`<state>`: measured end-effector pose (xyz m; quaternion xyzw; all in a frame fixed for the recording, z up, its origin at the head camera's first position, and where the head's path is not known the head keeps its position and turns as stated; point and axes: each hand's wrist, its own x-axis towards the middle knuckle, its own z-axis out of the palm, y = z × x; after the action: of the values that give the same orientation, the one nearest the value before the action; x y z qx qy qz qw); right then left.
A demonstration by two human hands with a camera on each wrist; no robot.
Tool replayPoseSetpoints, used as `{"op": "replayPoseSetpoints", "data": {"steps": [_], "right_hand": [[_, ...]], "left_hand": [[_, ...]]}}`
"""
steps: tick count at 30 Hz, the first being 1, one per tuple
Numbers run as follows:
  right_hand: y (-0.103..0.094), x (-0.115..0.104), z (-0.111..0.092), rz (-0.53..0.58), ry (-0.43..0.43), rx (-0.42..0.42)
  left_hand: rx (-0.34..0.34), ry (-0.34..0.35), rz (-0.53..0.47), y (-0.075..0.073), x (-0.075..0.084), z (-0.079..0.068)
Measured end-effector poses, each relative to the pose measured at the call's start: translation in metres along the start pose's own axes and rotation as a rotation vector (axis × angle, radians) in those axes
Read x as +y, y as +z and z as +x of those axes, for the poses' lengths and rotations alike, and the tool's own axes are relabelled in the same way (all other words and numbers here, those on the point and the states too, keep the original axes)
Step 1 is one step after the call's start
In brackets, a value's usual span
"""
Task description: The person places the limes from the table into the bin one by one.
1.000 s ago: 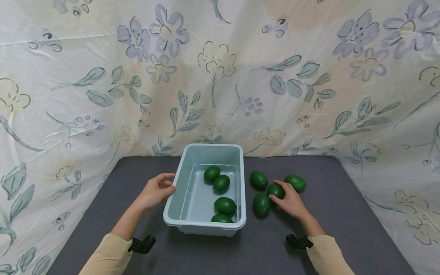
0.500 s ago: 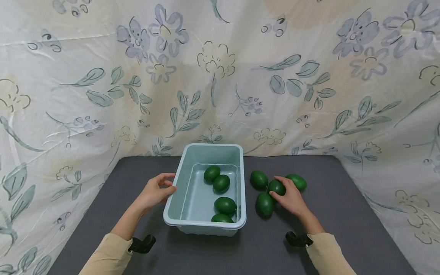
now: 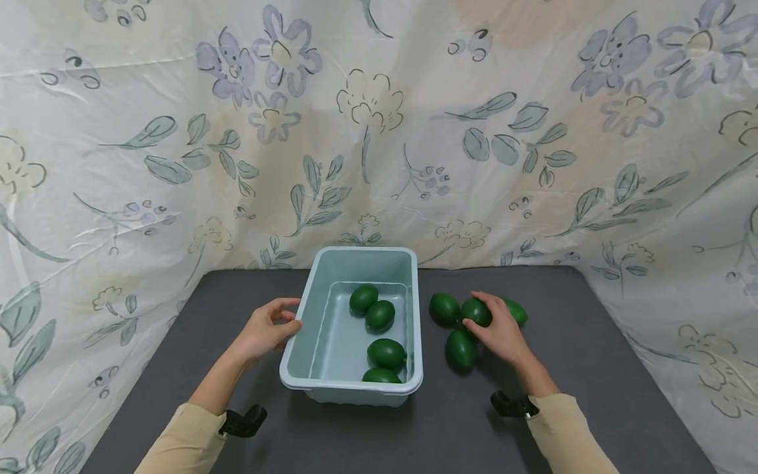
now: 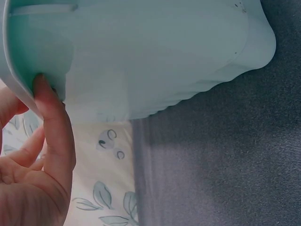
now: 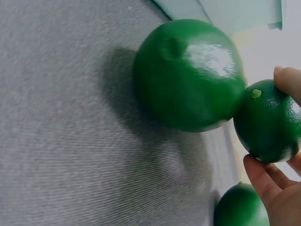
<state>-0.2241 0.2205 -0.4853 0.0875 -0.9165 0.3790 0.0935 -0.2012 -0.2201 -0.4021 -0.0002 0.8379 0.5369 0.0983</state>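
In the head view a pale blue-green plastic bin [image 3: 331,329] stands in the middle of the table. My left hand [image 3: 268,332] holds its left rim, thumb and fingers at the edge; the left wrist view shows a digit [image 4: 54,117] against the outer wall just under the rim. To the right of the bin my right hand [image 3: 502,332] pinches a glossy dark-green lime [image 3: 476,311] between thumb and fingers. In the right wrist view, this lime [image 5: 265,125] overlaps a nearer lime [image 5: 188,75]. One lime [image 3: 444,309] lies left of the held one, another [image 3: 460,351] below it.
Inside the bin lie several limes [image 3: 386,354], two far back and two toward the near end. A further lime [image 3: 516,311] is partly hidden behind my right hand. The dark grey table [image 3: 450,428] ends at a floral cloth [image 3: 379,164] hanging behind it.
My right hand has moved slightly away from me along with its lime. The lime nearest me has rolled a little to the right. The left hand stays at the bin's rim.
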Motion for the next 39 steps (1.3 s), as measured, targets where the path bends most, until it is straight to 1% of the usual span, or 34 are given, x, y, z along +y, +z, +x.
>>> {"op": "replayPoseSetpoints", "data": {"steps": [8,14,25,30,35,39], "right_hand": [[-0.005,-0.015,0.007,0.034,-0.029,-0.026],[-0.009,-0.027,0.013,0.057,-0.051,-0.030],[-0.017,-0.050,0.025,0.056,-0.095,-0.022],[-0.021,-0.060,0.032,0.060,-0.112,-0.005],[-0.023,-0.068,0.038,0.061,-0.121,0.000],[-0.024,-0.075,0.042,0.056,-0.112,-0.010]], "left_hand": [[0.006,0.003,-0.001,-0.002,0.000,-0.001],[0.001,0.009,-0.006,-0.002,0.000,-0.003],[-0.003,0.007,-0.006,-0.002,0.000,-0.002],[-0.011,0.003,-0.011,-0.003,0.000,-0.002],[-0.015,-0.004,-0.009,-0.002,0.001,-0.001],[-0.020,-0.001,-0.013,-0.001,0.002,0.000]]}}
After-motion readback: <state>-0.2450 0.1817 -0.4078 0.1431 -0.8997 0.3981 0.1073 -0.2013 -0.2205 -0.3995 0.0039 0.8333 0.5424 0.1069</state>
